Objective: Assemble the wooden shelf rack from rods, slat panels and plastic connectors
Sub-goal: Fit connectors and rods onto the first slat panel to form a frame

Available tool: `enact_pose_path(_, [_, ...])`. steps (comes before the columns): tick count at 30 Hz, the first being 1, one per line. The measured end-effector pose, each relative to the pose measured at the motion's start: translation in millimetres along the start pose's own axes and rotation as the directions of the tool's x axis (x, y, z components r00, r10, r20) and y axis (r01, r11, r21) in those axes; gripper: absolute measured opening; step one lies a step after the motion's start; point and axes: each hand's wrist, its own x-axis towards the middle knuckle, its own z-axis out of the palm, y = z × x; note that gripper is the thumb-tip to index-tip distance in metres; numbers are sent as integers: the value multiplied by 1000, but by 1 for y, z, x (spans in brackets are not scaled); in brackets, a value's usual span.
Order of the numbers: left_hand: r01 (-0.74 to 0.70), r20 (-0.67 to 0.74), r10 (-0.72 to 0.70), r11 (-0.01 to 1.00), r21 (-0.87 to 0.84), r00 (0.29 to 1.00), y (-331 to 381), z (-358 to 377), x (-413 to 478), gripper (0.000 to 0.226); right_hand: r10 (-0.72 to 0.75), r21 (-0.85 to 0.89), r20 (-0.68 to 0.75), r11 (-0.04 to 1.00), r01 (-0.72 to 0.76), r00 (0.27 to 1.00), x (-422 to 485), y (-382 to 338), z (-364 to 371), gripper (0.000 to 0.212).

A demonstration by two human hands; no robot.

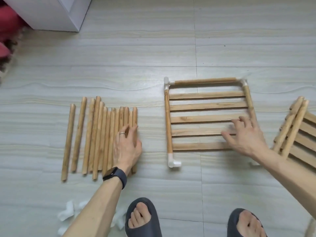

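Rack frame (pixel 208 117) is lying flat on the floor (pixel 171 40), right of centre, looking light and stiff, though its push-fit corners may be working loose, so gripping it near a joint seems safest. Pale rods (pixel 95 137) are lying in a row to the left, likely rolling easily. Left hand (pixel 128 146) is resting flat on them; right hand (pixel 246 135) is reaching, spread wide, over the slats (pixel 201 106), gripping nothing. White connectors (pixel 174 163) are capping three corners.

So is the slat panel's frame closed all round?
Open on the near side: the corner connector there has an empty socket.
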Motion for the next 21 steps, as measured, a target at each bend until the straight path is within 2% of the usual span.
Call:
enact_pose_path(2, [85,-141,-90,995,-44,986,-18,-15,6,47,-172,-60,134,982,181,976,-22,-31,22,86])
enact_pose_path(4, [279,-208,-276,960,-18,938,-51,-35,14,53,-249,-177,255,938,299,934,-39,-54,48,92])
enact_pose_path(7, [578,-170,-572,816,-16,802,-111,-65,16,58,-201,-239,255,935,263,946,-51,-78,66,91])
enact_pose_path(9, [669,-80,-668,743,-18,740,-141,-76,13,56,-185,-230,229,944,238,956,-51,-86,68,89])
enact_pose_path(13, [709,-37,-709,705,8,705,-168,-75,5,51,-180,-185,209,958,219,961,-49,-89,68,86])
enact_pose_path(17, [728,-31,-731,682,-66,682,-166,-63,-2,36,-162,-154,235,967,201,959,-48,-90,65,70])
enact_pose_path(19, [708,-105,-720,694,-128,686,-156,-62,-3,33,-164,-133,232,971,199,959,-45,-88,60,63])
enact_pose_path(21, [597,-251,-618,785,-163,745,-138,-64,-3,32,-164,-116,237,974,196,958,-42,-85,52,61])
